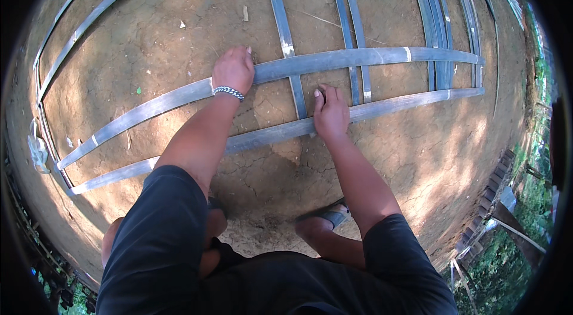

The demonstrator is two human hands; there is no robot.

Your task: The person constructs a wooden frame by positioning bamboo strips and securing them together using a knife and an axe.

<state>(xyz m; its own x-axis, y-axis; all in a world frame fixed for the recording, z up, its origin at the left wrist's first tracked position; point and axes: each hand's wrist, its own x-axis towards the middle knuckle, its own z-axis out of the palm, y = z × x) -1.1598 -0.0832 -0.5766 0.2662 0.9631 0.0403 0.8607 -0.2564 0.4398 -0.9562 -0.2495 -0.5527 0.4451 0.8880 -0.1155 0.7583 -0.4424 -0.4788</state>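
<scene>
Long flat grey bamboo strips lie woven in a loose grid on bare cracked earth. My left hand (233,69), with a metal bracelet at the wrist, presses down on the upper crosswise strip (358,57), fingers spread over it. My right hand (330,113) rests on the lower crosswise strip (412,103), its fingertips at the end of an upright strip (285,40) that passes under the upper one. Two more upright strips (352,34) cross just right of my right hand.
A bundle of several upright strips (439,34) crosses both long strips at the right. More curved strips (89,14) run along the left. My sandalled foot (325,219) stands on the earth below. Vegetation and timber (507,237) lie at the lower right.
</scene>
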